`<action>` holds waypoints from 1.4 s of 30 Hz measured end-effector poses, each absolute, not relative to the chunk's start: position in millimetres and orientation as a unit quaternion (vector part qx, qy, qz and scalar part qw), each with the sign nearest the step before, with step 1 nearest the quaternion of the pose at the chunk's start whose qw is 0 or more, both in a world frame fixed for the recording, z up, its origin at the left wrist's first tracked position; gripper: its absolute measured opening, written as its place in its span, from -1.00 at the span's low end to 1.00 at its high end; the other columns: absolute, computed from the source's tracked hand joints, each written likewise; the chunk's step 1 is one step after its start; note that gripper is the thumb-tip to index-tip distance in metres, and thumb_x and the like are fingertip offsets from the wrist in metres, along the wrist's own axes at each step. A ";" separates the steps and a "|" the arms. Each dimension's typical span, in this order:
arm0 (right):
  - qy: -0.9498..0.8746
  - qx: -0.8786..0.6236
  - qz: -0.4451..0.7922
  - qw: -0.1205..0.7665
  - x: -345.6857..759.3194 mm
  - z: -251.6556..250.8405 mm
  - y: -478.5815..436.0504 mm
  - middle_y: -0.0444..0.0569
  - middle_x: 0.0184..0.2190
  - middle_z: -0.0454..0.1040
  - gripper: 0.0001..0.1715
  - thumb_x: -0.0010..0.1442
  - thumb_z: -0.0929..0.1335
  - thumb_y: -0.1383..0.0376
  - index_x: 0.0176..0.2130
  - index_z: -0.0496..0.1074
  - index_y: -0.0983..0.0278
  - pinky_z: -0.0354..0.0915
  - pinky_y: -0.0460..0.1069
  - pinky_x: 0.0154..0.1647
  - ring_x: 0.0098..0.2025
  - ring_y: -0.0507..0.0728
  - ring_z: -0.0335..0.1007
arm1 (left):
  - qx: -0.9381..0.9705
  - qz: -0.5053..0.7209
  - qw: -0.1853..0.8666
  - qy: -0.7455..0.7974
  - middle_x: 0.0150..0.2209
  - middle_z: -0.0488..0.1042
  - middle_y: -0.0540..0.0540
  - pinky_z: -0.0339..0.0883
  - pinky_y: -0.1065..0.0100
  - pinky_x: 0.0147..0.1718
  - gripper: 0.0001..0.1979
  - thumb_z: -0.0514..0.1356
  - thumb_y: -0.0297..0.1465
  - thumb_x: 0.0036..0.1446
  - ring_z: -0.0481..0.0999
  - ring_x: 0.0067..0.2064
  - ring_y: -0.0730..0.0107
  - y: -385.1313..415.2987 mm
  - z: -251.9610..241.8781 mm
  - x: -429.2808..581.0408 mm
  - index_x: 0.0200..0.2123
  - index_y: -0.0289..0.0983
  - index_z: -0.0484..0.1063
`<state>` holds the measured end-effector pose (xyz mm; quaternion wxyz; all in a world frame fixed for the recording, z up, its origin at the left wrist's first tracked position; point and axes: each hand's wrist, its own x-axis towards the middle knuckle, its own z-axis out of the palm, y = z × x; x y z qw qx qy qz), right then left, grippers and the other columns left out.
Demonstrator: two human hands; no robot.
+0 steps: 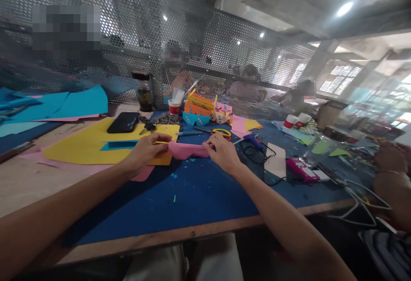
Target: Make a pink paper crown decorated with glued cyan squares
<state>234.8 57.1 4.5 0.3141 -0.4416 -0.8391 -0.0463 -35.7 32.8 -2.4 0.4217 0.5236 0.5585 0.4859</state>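
Note:
Both of my hands hold a pink paper cut-out (188, 150) just above the blue table mat (192, 195). My left hand (148, 147) is closed on its left end, over an orange sheet and a large yellow sheet (80, 146). My right hand (221, 150) is closed on its right end with pinched fingers. The pink piece lies roughly level between them.
A black phone (123, 122) and keys lie on the yellow sheet. Behind are a stack of coloured paper pieces (199, 109), red-and-white cups (174, 106), yellow-handled scissors (221, 132), a glue gun with black cable (257, 144) and a pink box (302, 169). Another person's arm (393, 169) is at the right.

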 end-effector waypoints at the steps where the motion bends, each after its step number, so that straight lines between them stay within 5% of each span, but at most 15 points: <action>1: -0.838 -0.445 -0.050 0.312 234.8 4.5 57.4 -0.03 -0.18 0.49 -0.75 0.38 0.30 0.17 -0.26 0.48 0.25 0.22 -0.08 -0.33 -0.19 0.09 0.47 | 0.521 0.490 0.425 0.554 -0.24 0.60 -0.10 0.41 0.38 -0.36 -0.54 0.38 -0.28 -0.10 0.55 -0.31 0.34 32.8 -1.9 -34.9 -0.09 -0.31 0.53; 8: -0.828 -0.464 -0.071 0.305 234.9 5.2 57.9 -0.05 -0.19 0.49 -0.73 0.40 0.30 0.16 -0.26 0.48 0.24 0.18 -0.07 -0.36 -0.19 0.10 0.47 | 0.483 0.534 0.484 0.498 -0.10 0.58 -0.14 0.46 0.32 -0.09 -0.64 0.39 -0.35 -0.09 0.59 -0.15 0.30 30.6 1.7 -29.7 -0.17 -0.31 0.53; 19: -0.827 -0.447 -0.087 0.330 230.3 4.8 56.3 -0.07 -0.16 0.49 -0.73 0.41 0.28 0.14 -0.24 0.47 0.22 0.22 -0.08 -0.33 -0.16 0.08 0.47 | 0.571 0.489 0.397 0.526 -0.10 0.57 -0.14 0.47 0.22 -0.12 -0.48 0.42 -0.22 -0.10 0.59 -0.19 0.25 31.0 -1.9 -34.0 -0.05 -0.31 0.51; 31: -0.830 -0.460 -0.052 0.310 230.6 7.5 54.2 -0.04 -0.08 0.48 -0.74 0.43 0.25 0.14 -0.13 0.44 0.22 0.25 -0.07 -0.31 -0.11 0.11 0.47 | 0.625 0.459 0.339 0.533 -0.17 0.59 -0.15 0.50 0.25 -0.32 -0.54 0.35 -0.23 -0.04 0.62 -0.26 0.18 39.1 -12.7 -40.8 -0.07 -0.30 0.47; 42: -0.817 -0.495 -0.054 0.291 231.3 8.7 52.7 0.01 -0.04 0.48 -0.67 0.43 0.24 0.08 -0.04 0.43 0.22 0.28 -0.05 -0.31 -0.19 0.11 0.52 | 0.627 0.458 0.341 0.530 -0.20 0.58 -0.14 0.50 0.21 -0.27 -0.61 0.23 -0.32 0.00 0.63 -0.21 0.14 34.5 -9.8 -37.2 -0.06 -0.28 0.44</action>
